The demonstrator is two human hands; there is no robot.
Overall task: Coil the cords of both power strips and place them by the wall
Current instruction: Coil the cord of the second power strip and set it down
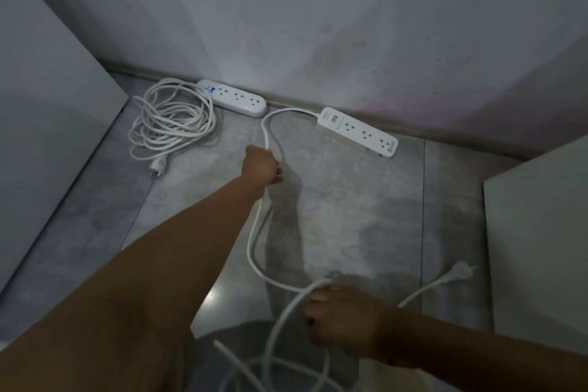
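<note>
Head view: left grip point(261, 165) curled round cord point(254, 242) of square-ended power strip point(358, 131), which lies on floor point(350, 216) against wall point(318, 25). Right grip point(343, 318), blurred, clasps same cord nearer camera; loose loops trail below. Plug point(458, 272) on floor. Rounded power strip point(235, 98) at wall, coiled cord point(171, 122) touching its end.

Power strips point(234, 98) point(358, 132): print illegible

The room is dim. A plain grey painted wall point(318, 9) has dark smudgy marks low down. The floor is big grey stone-look tiles point(350, 200). A tall white board point(47, 89) stands left, a white box-shaped cupboard point(541, 232) right.
</note>
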